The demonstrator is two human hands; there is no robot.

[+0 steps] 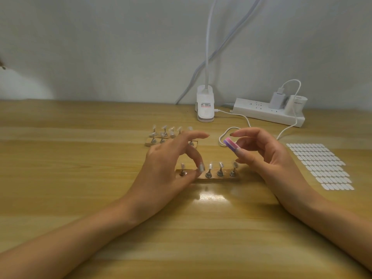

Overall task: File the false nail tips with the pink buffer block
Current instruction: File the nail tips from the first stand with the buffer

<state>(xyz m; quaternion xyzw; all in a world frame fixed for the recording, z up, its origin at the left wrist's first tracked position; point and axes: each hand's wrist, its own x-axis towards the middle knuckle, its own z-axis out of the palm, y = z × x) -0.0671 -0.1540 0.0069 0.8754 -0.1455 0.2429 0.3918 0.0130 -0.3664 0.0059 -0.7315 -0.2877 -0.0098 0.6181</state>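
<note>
Left hand [171, 164] pinches 1 nail tip [200, 168], right hand [267, 156] grips pink buffer block [230, 144], lamp label [206, 105] illegible.

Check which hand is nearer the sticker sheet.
Right. The right hand, holding the buffer, sits just left of the sheet; the left hand is farther left, pinching a tip on the near stand.

Table [80, 158] carries nail-tip stands [218, 179], stickers [322, 168] (white), power strip [259, 111].
</note>
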